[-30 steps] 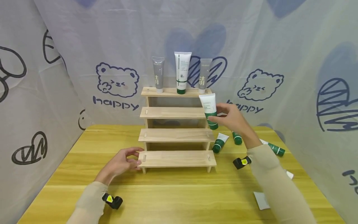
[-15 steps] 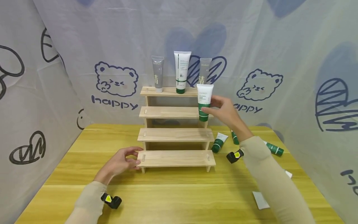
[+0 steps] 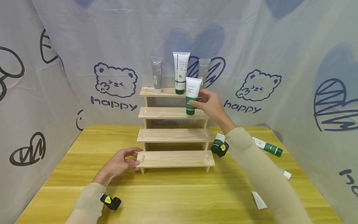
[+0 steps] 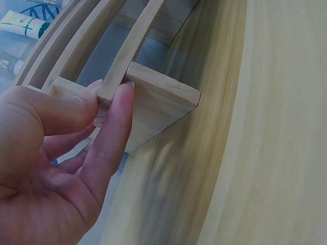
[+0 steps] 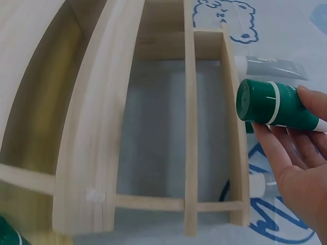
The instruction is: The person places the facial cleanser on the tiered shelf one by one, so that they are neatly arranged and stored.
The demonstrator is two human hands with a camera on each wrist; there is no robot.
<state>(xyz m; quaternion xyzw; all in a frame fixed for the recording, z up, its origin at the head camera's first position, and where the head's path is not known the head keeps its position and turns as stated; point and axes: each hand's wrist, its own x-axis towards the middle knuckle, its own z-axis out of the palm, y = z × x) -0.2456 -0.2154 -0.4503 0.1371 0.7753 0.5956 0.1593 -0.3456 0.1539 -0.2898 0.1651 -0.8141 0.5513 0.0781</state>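
Observation:
A stepped wooden display rack stands on the table. My left hand pinches the left end of its lowest board between thumb and finger, as the left wrist view shows. My right hand grips a white and green squeeze tube by its green lower part, cap down. That tube is in front of the upper two steps; in the right wrist view its green cap appears apart from the boards. On the top step stand a grey tube, a taller white tube and another grey tube, partly hidden.
Right of the rack lie a green and white tube, partly behind the wrist camera, and another tube. A white-capped tube and a white flat piece show beside the right sleeve. A printed cloth hangs behind.
My right hand has carried the squeeze tube left and upward, from the rack's right side to in front of its upper steps. My left hand stays on the lowest board.

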